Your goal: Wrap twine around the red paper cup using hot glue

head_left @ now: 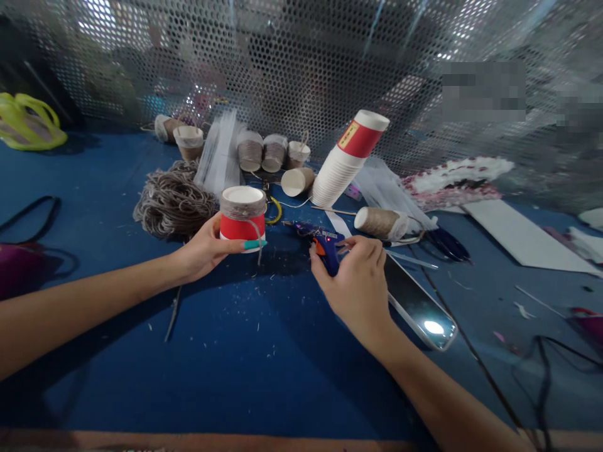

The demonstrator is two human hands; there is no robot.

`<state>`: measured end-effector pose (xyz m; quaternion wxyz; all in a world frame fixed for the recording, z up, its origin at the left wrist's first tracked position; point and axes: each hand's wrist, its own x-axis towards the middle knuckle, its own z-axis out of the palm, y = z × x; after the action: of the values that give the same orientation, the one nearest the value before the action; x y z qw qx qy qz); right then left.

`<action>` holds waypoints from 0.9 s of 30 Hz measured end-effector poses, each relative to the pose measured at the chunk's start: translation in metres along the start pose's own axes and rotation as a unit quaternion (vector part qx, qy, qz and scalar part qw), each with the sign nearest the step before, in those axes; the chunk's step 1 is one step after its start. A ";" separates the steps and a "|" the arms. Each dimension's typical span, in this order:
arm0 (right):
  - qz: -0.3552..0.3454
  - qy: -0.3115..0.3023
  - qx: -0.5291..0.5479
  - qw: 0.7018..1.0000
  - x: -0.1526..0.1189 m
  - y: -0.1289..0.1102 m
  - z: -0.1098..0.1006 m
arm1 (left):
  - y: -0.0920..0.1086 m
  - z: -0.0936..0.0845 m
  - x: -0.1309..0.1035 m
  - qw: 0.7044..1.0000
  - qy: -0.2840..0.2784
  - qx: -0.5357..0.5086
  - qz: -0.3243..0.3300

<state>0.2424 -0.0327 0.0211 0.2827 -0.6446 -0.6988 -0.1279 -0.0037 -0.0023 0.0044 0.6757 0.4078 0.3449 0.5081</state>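
Note:
My left hand (205, 250) is closed round a red paper cup (235, 229), whose white rim is wrapped in grey cord with a loose end hanging down the front. To the right, my right hand (355, 276) has its fingers round the handle of a blue glue gun (325, 242) with an orange trigger and a small red light. The gun's nozzle points left towards the cup, apart from it. A bundle of grey cord (174, 201) lies just behind my left hand.
A tilted stack of paper cups (343, 160) stands at the back, near several cord-wrapped cups (249, 150). On the right lie a phone (419, 301), a wrapped roll (377, 223), dark blue scissors (447, 243) and a white board (522, 235). Behind is a perforated metal screen (282, 56).

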 end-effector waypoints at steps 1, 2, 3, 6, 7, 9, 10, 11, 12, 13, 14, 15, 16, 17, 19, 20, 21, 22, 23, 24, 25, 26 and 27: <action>0.030 -0.039 -0.045 0.998 0.004 0.002 0.003 | 0.000 0.000 0.000 1.000 -0.006 0.006 0.003; 0.059 -0.085 -0.072 0.992 0.007 0.003 0.005 | -0.001 0.000 0.001 1.000 -0.014 0.015 0.007; 0.085 -0.131 -0.083 0.984 0.011 0.004 0.006 | -0.001 0.001 0.001 0.999 -0.021 0.025 0.013; 0.145 -0.236 -0.063 0.959 0.019 0.006 0.005 | -0.003 0.003 0.001 0.997 -0.036 0.052 0.034; 0.156 -0.252 -0.056 0.953 0.021 0.005 0.004 | -0.004 0.004 0.001 0.997 -0.039 0.057 0.039; 0.163 -0.259 -0.054 0.951 0.023 0.004 0.003 | -0.005 0.005 0.000 0.995 -0.052 0.069 0.046; 0.160 -0.254 -0.058 0.952 0.025 0.003 0.004 | -0.006 0.005 0.000 0.994 -0.059 0.076 0.047; 0.156 -0.247 -0.062 0.954 0.026 0.003 0.004 | -0.007 0.006 0.000 0.993 -0.065 0.083 0.049; 0.153 -0.240 -0.066 0.957 0.027 0.002 0.005 | -0.007 0.005 -0.001 0.992 -0.069 0.089 0.048; 0.151 -0.234 -0.069 0.958 0.028 0.002 0.006 | -0.008 0.005 -0.001 0.992 -0.070 0.090 0.045; 0.151 -0.233 -0.070 0.958 0.029 0.001 0.006 | -0.009 0.004 -0.001 0.993 -0.068 0.086 0.038; 0.152 -0.234 -0.070 0.958 0.030 0.001 0.006 | -0.010 0.003 -0.001 0.995 -0.064 0.077 0.030; 0.153 -0.238 -0.067 0.957 0.031 0.001 0.006 | -0.011 0.002 -0.001 0.996 -0.059 0.064 0.022; 0.152 -0.241 -0.061 0.957 0.032 0.002 0.006 | -0.012 0.001 0.000 0.997 -0.054 0.049 0.016; 0.150 -0.242 -0.036 0.958 0.033 0.003 0.004 | -0.014 0.000 0.000 0.999 -0.044 0.022 0.011; 0.152 -0.238 -0.018 0.959 0.034 0.004 0.003 | -0.014 -0.001 0.001 0.999 -0.040 0.011 0.011; 0.156 -0.234 0.003 0.960 0.034 0.005 0.003 | -0.014 -0.001 0.001 0.999 -0.038 0.004 0.011; 0.160 -0.232 0.023 0.959 0.034 0.006 0.002 | -0.014 -0.001 0.001 0.999 -0.039 -0.001 0.011; 0.166 -0.235 0.042 0.957 0.035 0.007 0.001 | -0.014 -0.001 0.001 0.999 -0.041 -0.003 0.011; 0.174 -0.241 0.063 0.953 0.035 0.008 0.001 | -0.014 0.000 0.001 0.999 -0.044 -0.004 0.011; 0.183 -0.251 0.084 0.947 0.035 0.010 0.000 | -0.013 0.000 0.001 0.999 -0.047 -0.003 0.012; 0.193 -0.259 0.106 0.941 0.035 0.010 0.000 | -0.013 0.001 0.001 0.999 -0.049 -0.002 0.015; 0.202 -0.263 0.128 0.935 0.034 0.011 -0.001 | -0.012 0.001 0.001 0.999 -0.048 -0.002 0.017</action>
<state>0.2530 -0.0031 0.0389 0.1884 -0.7408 -0.6141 0.1965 0.0026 -0.0038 -0.0059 0.6836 0.4364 0.3036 0.5001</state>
